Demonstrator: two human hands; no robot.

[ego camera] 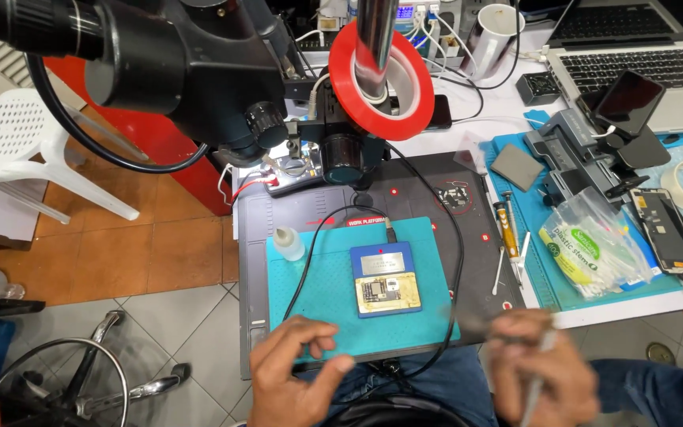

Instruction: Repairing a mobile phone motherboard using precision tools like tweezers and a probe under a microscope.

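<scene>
Cluttered with electronics-repair gear, a dark work mat [436,178] spans the bench above a tiled floor, with a black stereo microscope [199,71] looming over its upper left and a roll of red tape [381,79] ringing the chrome post. Right of the mat, an open laptop [634,59] sits behind a blue side mat [543,277] crowded with a phone on a clamp stand [594,134], a bag of cotton swabs [594,245] and a bare phone screen [666,229]. At centre, a teal silicone pad [326,300] carries a small blue fixture [386,279] with a gold circuit board seated in it, a black cable [318,237] plugged into its top edge; a small clear dropper bottle [288,243] stands at the pad's upper left corner. Nearest the camera, the left hand [290,372] rests at the pad's front edge, fingers loosely curled and holding nothing. The right hand [543,372], blurred by motion, is closed around a slim pale tool, well apart from the fixture. Judged from here, the looping cable lies close to both wrists and could be snagged, dragging the fixture off the pad; the bottle could likewise be tipped by a careless reach.
</scene>
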